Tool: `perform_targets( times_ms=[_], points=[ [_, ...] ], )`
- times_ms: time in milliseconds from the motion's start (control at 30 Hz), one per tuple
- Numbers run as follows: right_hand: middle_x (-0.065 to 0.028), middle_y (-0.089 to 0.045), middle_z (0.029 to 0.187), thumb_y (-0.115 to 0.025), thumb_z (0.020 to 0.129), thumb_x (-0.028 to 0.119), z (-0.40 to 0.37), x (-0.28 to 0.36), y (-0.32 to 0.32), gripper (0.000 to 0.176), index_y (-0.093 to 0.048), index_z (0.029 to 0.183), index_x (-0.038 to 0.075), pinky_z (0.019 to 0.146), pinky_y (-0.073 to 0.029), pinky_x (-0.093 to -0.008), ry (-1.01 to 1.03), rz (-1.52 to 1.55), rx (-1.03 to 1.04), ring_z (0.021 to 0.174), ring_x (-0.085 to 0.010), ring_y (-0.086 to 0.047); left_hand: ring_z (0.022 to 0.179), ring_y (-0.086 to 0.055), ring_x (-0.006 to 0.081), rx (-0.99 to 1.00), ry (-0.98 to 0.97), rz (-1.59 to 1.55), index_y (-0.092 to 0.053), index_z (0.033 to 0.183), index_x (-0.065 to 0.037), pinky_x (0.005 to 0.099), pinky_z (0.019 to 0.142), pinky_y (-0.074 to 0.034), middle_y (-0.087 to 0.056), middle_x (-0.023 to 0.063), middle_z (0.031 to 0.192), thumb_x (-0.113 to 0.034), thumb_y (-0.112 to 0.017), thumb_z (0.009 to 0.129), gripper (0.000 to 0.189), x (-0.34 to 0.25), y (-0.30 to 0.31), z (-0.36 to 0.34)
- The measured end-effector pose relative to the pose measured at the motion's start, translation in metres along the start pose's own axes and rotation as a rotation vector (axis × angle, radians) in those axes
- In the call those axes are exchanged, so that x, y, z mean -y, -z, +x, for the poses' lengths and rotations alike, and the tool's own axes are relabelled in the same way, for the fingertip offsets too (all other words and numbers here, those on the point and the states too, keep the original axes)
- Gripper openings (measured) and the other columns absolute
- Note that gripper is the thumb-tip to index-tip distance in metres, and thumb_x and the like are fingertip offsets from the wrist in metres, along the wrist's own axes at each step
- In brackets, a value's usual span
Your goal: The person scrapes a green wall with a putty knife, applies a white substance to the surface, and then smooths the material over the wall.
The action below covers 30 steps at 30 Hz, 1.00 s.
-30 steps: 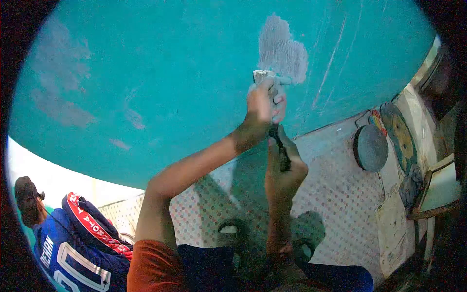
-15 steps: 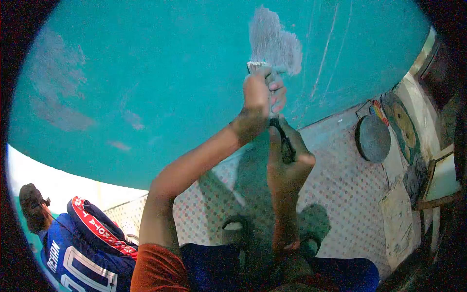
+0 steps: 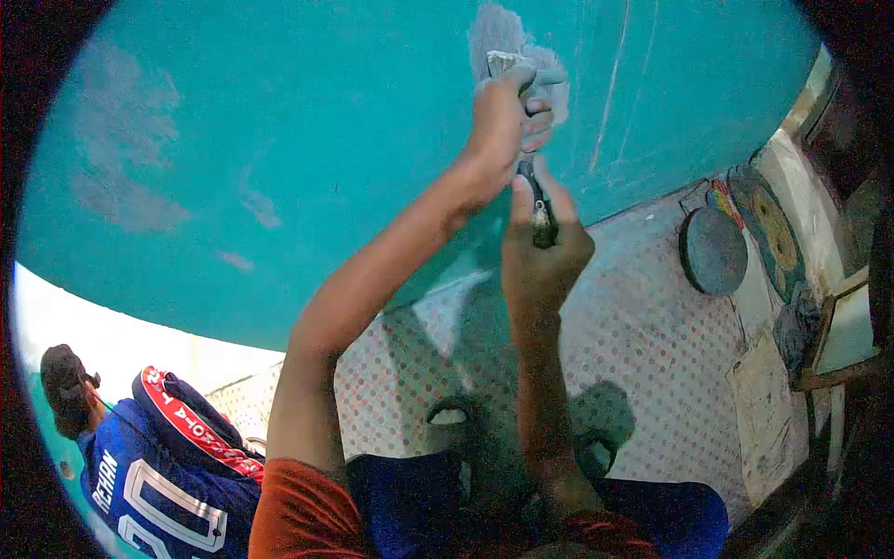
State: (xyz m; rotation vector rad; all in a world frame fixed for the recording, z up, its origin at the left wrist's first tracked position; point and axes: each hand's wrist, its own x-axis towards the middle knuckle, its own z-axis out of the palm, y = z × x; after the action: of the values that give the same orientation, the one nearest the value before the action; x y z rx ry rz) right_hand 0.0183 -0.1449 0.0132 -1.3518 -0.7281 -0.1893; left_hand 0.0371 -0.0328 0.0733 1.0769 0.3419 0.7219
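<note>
My left hand is closed at the teal wall, one finger stretched out to the right. Above its knuckles shows the flat, pale-smeared blade of a putty knife, lying over a greyish-white putty patch. Just below, my right hand grips a black handle between thumb and fingers, its upper end pointing toward the left hand. Whether handle and blade belong to one tool is hidden by the left hand.
Another person in a blue shirt is at lower left. A dotted tiled floor lies below the wall. On the right are a round dark pan, a dark crumpled bag and a framed panel. Paler smears mark the wall's left.
Both hands have moved upward together, and the blade now lies higher, over the putty patch. The view has shifted slightly. Both grips stay closed.
</note>
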Motion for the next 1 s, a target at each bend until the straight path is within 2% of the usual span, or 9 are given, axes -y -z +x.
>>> perform_targets(
  times_ms=[167, 267, 367, 467, 567, 667, 767, 867, 1000],
  points=[
    [-0.0071, -0.060, 0.068, -0.062, 0.081, 0.010, -0.019, -0.007, 0.012, 0.021, -0.062, 0.098, -0.003, 0.053, -0.041, -0.0213, -0.126, -0.020, 0.113, 0.057, -0.0056, -0.046, 0.035, -0.031, 0.0081, -0.104, 0.097, 0.004, -0.043, 0.077, -0.010, 0.0239, 0.028, -0.022, -0.036, -0.0032, 0.053, -0.032, -0.045, 0.087, 0.024, 0.030, 0.024, -0.014],
    [-0.0149, -0.064, 0.075, -0.065, 0.078, 0.011, -0.032, -0.026, 0.005, 0.022, -0.063, 0.097, 0.001, 0.052, -0.046, -0.0302, -0.040, -0.063, 0.077, 0.057, -0.0204, -0.060, 0.034, -0.030, 0.0083, -0.242, 0.121, -0.001, -0.044, 0.074, -0.010, 0.0243, 0.028, -0.021, -0.036, -0.0026, 0.051, -0.035, -0.045, 0.086, 0.029, 0.027, 0.019, -0.021],
    [-0.0128, -0.064, 0.079, -0.061, 0.081, 0.007, -0.033, -0.019, 0.009, 0.022, -0.060, 0.100, -0.005, 0.060, -0.046, -0.0233, -0.130, -0.028, 0.132, 0.066, -0.0075, -0.056, 0.033, -0.030, 0.0084, -0.085, 0.055, -0.028, -0.046, 0.073, -0.010, 0.0240, 0.028, -0.021, -0.036, -0.0025, 0.050, -0.038, -0.046, 0.085, 0.030, 0.035, 0.031, -0.018],
    [-0.0150, -0.065, 0.081, -0.061, 0.080, 0.006, -0.030, -0.016, 0.004, 0.022, -0.060, 0.099, -0.005, 0.062, -0.046, -0.0232, -0.011, -0.005, 0.088, 0.067, -0.0085, -0.057, 0.033, -0.029, 0.0087, -0.163, 0.108, 0.008, -0.049, 0.078, -0.009, 0.0239, 0.028, -0.022, -0.036, -0.0028, 0.050, -0.038, -0.047, 0.085, 0.030, 0.028, 0.024, -0.022],
    [-0.0158, -0.065, 0.082, -0.060, 0.081, 0.006, -0.027, -0.004, 0.012, 0.021, -0.060, 0.098, -0.005, 0.062, -0.046, -0.0232, -0.148, 0.025, 0.140, 0.066, -0.0094, -0.058, 0.035, -0.030, 0.0075, -0.193, 0.256, -0.032, -0.051, 0.083, -0.009, 0.0228, 0.030, -0.023, -0.037, -0.0034, 0.052, -0.035, -0.048, 0.085, 0.026, 0.023, 0.024, -0.024],
    [-0.0131, -0.065, 0.079, -0.060, 0.081, 0.007, -0.022, -0.014, 0.009, 0.020, -0.061, 0.097, -0.005, 0.060, -0.045, -0.0220, 0.047, -0.046, 0.080, 0.063, -0.0089, -0.056, 0.037, -0.033, 0.0077, -0.340, 0.167, 0.015, -0.052, 0.085, -0.010, 0.0232, 0.032, -0.025, -0.039, -0.0036, 0.054, -0.034, -0.047, 0.086, 0.025, 0.022, 0.010, -0.020],
    [-0.0085, -0.062, 0.072, -0.059, 0.082, 0.007, 0.000, 0.003, 0.009, 0.020, -0.061, 0.098, -0.004, 0.058, -0.044, -0.0214, -0.132, -0.092, 0.148, 0.060, -0.0080, -0.053, 0.040, -0.037, 0.0079, -0.028, 0.057, 0.038, -0.051, 0.086, -0.011, 0.0236, 0.033, -0.026, -0.043, -0.0032, 0.057, -0.034, -0.047, 0.086, 0.024, 0.007, 0.004, -0.001],
    [-0.0060, -0.058, 0.066, -0.060, 0.082, 0.008, 0.008, 0.004, 0.009, 0.018, -0.061, 0.096, -0.003, 0.056, -0.043, -0.0209, -0.040, -0.002, 0.052, 0.058, -0.0077, -0.051, 0.039, -0.037, 0.0084, -0.073, 0.017, -0.008, -0.053, 0.084, -0.010, 0.0246, 0.032, -0.025, -0.043, -0.0026, 0.055, -0.033, -0.047, 0.086, 0.024, 0.007, -0.005, 0.000],
    [-0.0060, -0.058, 0.069, -0.061, 0.082, 0.010, -0.034, -0.039, 0.008, 0.021, -0.059, 0.099, -0.002, 0.058, -0.044, -0.0213, -0.040, 0.049, 0.101, 0.060, -0.0077, -0.051, 0.038, -0.036, 0.0081, -0.156, 0.083, 0.005, -0.054, 0.080, -0.009, 0.0241, 0.033, -0.026, -0.041, -0.0018, 0.050, -0.033, -0.047, 0.087, 0.026, 0.048, 0.030, -0.015]
  ],
)
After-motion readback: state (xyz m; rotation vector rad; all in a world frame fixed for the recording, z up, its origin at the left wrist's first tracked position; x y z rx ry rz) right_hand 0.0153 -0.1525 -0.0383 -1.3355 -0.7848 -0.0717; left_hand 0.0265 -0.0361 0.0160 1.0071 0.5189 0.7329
